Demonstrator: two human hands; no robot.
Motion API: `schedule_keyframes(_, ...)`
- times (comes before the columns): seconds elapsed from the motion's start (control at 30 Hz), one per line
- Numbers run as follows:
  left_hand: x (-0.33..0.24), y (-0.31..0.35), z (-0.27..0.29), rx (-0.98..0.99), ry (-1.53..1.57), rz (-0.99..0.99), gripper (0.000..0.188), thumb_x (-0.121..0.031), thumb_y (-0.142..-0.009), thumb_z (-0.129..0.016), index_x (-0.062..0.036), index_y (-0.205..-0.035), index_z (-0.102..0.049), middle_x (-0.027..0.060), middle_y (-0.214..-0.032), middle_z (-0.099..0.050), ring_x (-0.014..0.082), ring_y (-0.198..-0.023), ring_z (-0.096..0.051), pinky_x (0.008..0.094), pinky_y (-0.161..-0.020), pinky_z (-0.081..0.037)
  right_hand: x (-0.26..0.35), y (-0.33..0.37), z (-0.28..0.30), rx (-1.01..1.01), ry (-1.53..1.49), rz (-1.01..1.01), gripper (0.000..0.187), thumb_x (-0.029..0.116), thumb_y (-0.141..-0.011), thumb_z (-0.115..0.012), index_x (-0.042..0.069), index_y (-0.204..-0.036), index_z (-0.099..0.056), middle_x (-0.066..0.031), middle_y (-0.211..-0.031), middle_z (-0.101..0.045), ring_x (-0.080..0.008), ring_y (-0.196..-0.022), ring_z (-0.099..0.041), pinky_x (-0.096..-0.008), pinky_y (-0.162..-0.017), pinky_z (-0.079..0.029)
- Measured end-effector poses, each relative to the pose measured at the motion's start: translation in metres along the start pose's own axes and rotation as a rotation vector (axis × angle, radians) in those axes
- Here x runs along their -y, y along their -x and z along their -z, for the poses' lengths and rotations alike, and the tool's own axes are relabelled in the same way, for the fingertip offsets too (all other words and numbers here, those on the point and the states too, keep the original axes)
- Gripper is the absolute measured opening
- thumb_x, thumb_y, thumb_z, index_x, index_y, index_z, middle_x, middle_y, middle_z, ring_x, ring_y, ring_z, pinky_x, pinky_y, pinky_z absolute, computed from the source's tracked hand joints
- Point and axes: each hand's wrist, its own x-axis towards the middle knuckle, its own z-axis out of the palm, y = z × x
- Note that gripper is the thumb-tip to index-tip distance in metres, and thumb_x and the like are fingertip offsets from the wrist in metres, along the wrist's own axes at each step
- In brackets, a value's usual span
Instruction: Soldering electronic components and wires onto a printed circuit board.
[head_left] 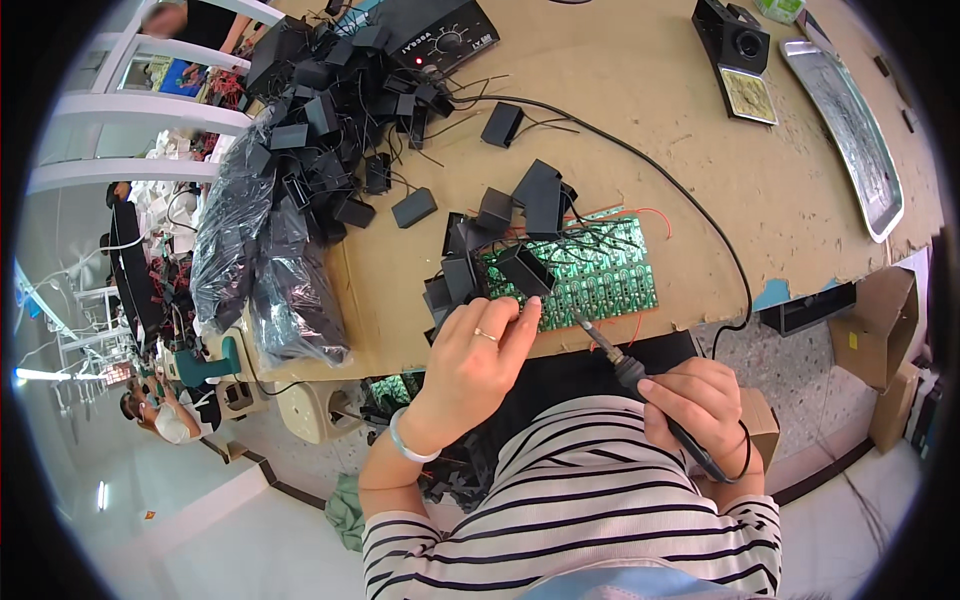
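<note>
My right hand (pixel 698 405) is closed round the handle of a soldering iron (pixel 628 368). Its tip points up and left, at the near edge of a green circuit board panel (pixel 600 280). At the panel's near left, my left hand (pixel 478 350) is closed, fingertips at the lower corner of a small black plastic box (pixel 524 270) tilted over the board; the exact grip is partly hidden. More black boxes (pixel 545 200) with thin black leads lie on and beside the panel's left side. Red wires (pixel 655 218) stick out at its edges.
A big heap of black boxes (pixel 320 120) and a clear plastic bag (pixel 290 280) fill the table's left. Behind stands a black soldering station (pixel 440 35), its cable (pixel 640 145) curving right. A soldering iron stand (pixel 740 50) and metal tray (pixel 850 130) are at far right. Another person (pixel 178 415) sits left.
</note>
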Motion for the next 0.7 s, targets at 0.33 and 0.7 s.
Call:
schedule_keyframes(0.33,-0.002,-0.011,-0.014,-0.071,-0.012,0.006,0.026,0.000,-0.071,-0.073,-0.0008,-0.097,-0.072,0.0054,-0.092,-0.061,0.0220,-0.077,-0.060,0.0336,-0.065,-0.049,-0.008,-0.003,-0.017,-0.020,0.013,-0.018,0.035,-0.003,-0.068,-0.075,0.000,-0.103,-0.073,-0.0058,-0.083,-0.069,-0.0190,-0.064,-0.064,-0.0293,-0.056,-0.056)
schedule_keyframes(0.7,-0.003,-0.011,-0.017,-0.010,-0.042,0.019,0.025,-0.002,-0.074,-0.072,-0.0014,-0.098,-0.071,0.0058,-0.095,-0.061,0.0226,-0.080,-0.058,0.0341,-0.066,-0.047,-0.013,-0.003,-0.026,-0.026,0.062,0.053,0.032,0.001,-0.069,-0.076,0.002,-0.101,-0.073,-0.0055,-0.082,-0.068,-0.0180,-0.064,-0.063,-0.0288,-0.054,-0.054)
